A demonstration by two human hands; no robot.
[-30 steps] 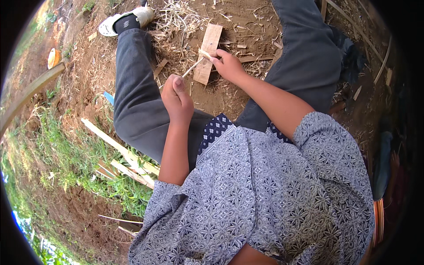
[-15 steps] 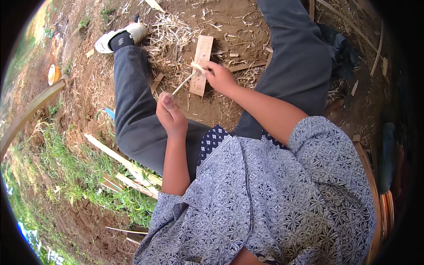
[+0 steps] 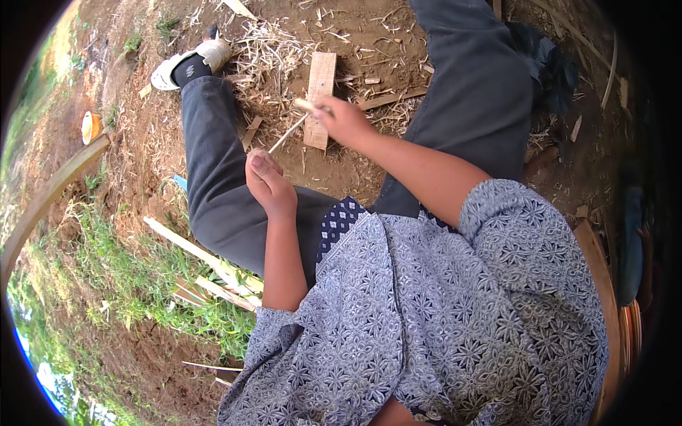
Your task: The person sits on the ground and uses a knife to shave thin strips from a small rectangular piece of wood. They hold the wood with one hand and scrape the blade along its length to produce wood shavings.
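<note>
Stick (image 3: 288,134): thin, pale, slanting between my hands.
Left hand (image 3: 270,182): my fist clamps its lower end.
Right hand (image 3: 342,121): my fingers pinch a pale piece (image 3: 303,105), blurred, at its upper end.

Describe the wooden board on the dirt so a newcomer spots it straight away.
Start with the two dark trouser legs spread wide. Between them, the board lies on the dirt, partly hidden by the right hand in this view. Unlike the narrow strips and loose shavings near it, it is a broad, flat rectangle.
</note>
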